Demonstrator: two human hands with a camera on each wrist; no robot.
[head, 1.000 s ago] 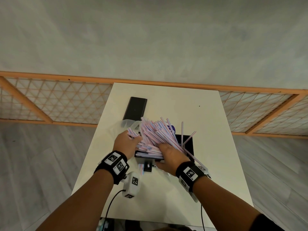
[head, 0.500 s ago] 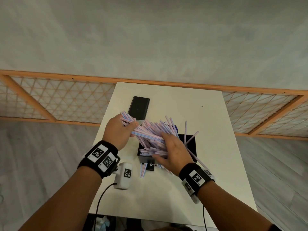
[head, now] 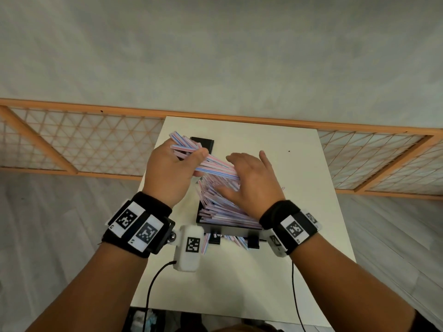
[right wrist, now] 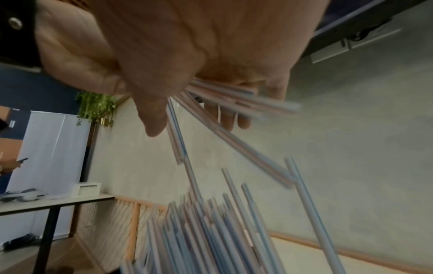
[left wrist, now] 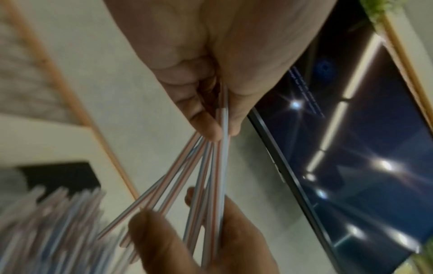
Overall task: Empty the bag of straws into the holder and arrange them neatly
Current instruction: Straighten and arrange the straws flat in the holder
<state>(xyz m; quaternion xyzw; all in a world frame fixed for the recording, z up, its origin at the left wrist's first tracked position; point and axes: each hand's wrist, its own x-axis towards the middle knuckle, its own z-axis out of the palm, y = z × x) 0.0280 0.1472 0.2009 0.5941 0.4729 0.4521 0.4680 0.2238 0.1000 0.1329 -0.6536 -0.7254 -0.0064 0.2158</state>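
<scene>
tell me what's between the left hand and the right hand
In the head view, a small bundle of striped straws bridges them: the left hand grips one end, and the other end meets the right hand above the black holder.

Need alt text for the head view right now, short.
Left hand grips a small bundle of striped straws above a black holder crammed with untidy straws; the right hand rests open on the bundle's other end, over a white table.

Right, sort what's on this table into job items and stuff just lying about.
Job items: the straw bundle gripped by the left hand, the right hand steadying it, the black holder full of straws.

Lying about: the black phone, the white table.
</scene>
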